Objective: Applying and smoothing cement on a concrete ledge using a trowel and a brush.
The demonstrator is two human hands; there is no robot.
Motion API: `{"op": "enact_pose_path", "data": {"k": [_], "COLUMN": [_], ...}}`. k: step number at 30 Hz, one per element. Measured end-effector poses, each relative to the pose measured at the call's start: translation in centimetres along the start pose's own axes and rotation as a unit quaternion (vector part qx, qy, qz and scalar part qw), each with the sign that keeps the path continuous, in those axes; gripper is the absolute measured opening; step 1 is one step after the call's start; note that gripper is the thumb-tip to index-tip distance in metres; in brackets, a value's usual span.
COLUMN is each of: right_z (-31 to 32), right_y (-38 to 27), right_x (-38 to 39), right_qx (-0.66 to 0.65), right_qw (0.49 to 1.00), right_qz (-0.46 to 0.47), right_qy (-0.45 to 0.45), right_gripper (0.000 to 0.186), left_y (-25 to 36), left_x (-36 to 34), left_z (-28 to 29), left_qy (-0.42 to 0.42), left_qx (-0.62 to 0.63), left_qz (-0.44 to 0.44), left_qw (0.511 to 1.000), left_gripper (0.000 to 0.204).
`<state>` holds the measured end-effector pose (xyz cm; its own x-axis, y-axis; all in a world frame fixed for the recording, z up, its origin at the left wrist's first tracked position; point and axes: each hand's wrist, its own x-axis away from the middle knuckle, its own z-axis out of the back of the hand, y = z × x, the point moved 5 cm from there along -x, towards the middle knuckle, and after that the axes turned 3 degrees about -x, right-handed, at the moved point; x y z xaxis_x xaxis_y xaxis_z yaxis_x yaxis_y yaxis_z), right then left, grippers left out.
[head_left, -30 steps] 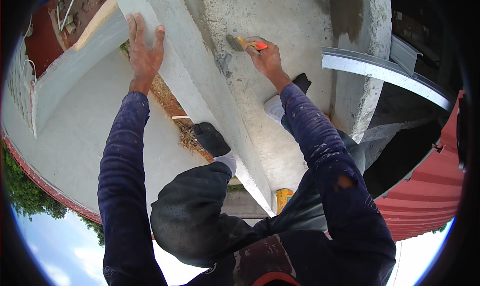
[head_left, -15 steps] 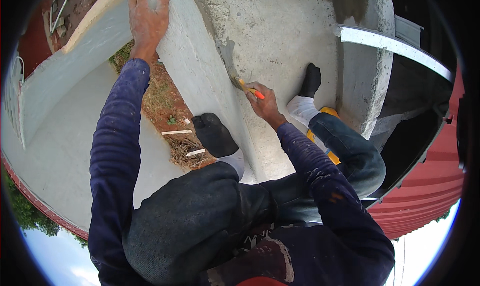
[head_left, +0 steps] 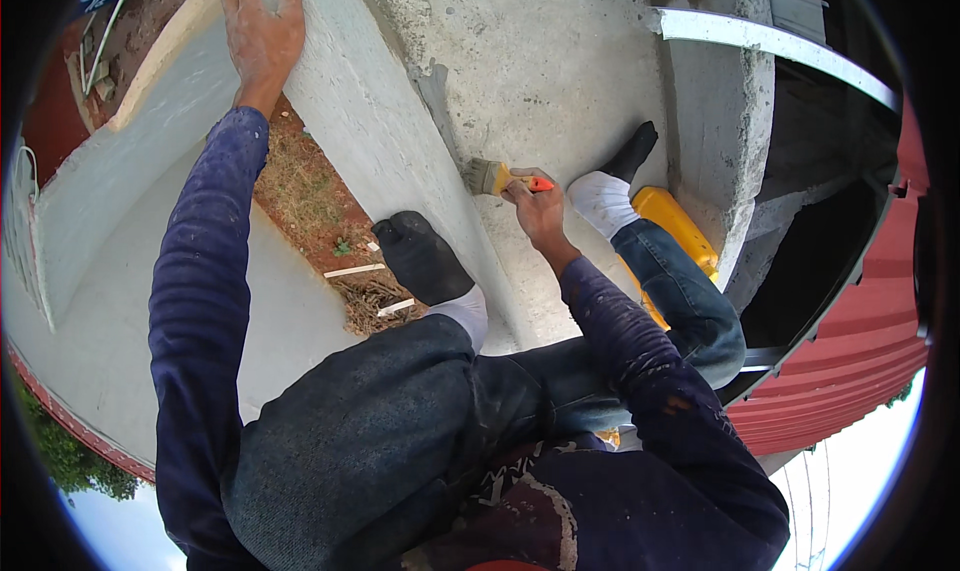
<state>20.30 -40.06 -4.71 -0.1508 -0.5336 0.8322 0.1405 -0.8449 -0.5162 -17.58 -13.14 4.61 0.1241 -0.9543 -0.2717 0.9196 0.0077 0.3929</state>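
Note:
My left hand [head_left: 265,43] lies flat on the top of a white-grey wall [head_left: 345,96], fingers stretched out and holding nothing. My right hand [head_left: 540,216] is closed around the handle of a paintbrush [head_left: 494,178] with a yellow middle and a red-orange handle end. Its grey-coated bristles point left, at the joint where the wall meets the concrete floor [head_left: 560,71]; whether they touch it I cannot tell. A darker grey smear of wet-looking coating [head_left: 434,89] runs along that joint, just beyond the brush.
My dark-socked feet rest on the wall top [head_left: 425,258] and the concrete [head_left: 632,149]. A yellow container [head_left: 680,233] stands behind my right leg. A rough concrete ledge [head_left: 750,111] and metal strip [head_left: 780,41] are at right, above red corrugated roofing [head_left: 850,361]. Lower ground [head_left: 300,176] shows left of the wall.
My right hand has drawn the brush slightly back from the smear, turning it so the bristles show more clearly. The view has shifted a little; my left hand still rests on the wall.

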Motion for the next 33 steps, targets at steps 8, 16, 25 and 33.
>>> {"op": "enact_pose_path", "data": {"k": [8, 16, 25, 33], "right_z": [-9.4, -15.0, -17.9, -11.6], "right_y": [-13.4, -22.3, -29.3, -20.8], "right_x": [-10.2, -17.8, -17.6, -8.6], "right_qx": [-0.12, 0.201, 0.282, 0.244], "right_qw": [0.993, 0.968, 0.857, 0.879], "right_qz": [0.014, 0.151, 0.431, 0.395], "right_qy": [0.018, -0.002, 0.022, -0.11], "right_gripper": [0.012, 0.028, 0.025, 0.017], "left_y": [-0.7, -0.4, 0.0, -0.1], "left_x": [0.5, 0.3, 0.1, 0.2], "left_z": [-0.5, -0.3, -0.1, -0.1], "left_qy": [-0.046, -0.032, -0.036, -0.037], "left_qx": [-0.114, -0.093, -0.085, -0.084], "left_qz": [0.102, 0.076, 0.062, 0.055], "left_qw": [0.987, 0.992, 0.994, 0.994], "left_gripper": [0.07, 0.071, 0.07, 0.07]}}
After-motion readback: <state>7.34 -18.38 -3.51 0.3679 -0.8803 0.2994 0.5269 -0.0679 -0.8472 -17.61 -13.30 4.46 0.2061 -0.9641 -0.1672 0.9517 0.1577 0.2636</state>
